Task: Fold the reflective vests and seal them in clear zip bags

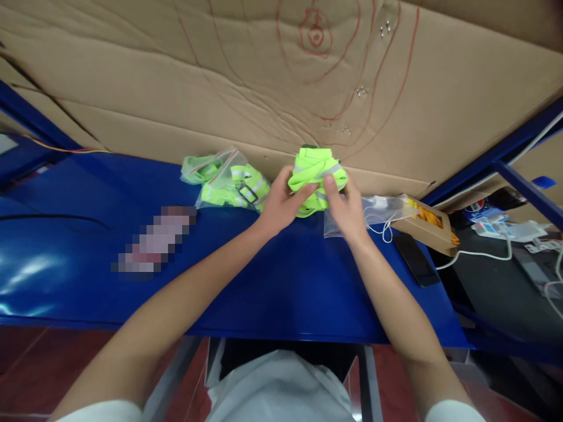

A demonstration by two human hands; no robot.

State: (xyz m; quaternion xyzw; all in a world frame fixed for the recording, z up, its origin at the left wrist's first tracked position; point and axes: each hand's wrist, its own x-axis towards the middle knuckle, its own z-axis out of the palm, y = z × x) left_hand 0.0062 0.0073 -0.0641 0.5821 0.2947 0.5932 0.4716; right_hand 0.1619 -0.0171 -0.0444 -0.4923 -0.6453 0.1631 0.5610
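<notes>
Between my two hands is a folded bundle of neon-yellow reflective strap [314, 167] with grey reflective stripes, held just above the table near the cardboard. My left hand [284, 202] grips its left side, thumb on the front. On the right, my right hand [345, 202] closes round the other side, its thumb pressed on the bundle's face. Some fingers are hidden behind the bundle. A clear plastic bag [336, 225] lies partly under my right hand. To the left, more neon-yellow straps [246, 184] with a black buckle lie in clear zip bags.
The blue table [281, 281] meets a cardboard wall [145, 76] with red drawn lines. A blurred-out item [153, 243] lies on the left. On the right are a black phone [416, 259], a cardboard box [428, 225] with orange things, white cables and a dark side surface [492, 281].
</notes>
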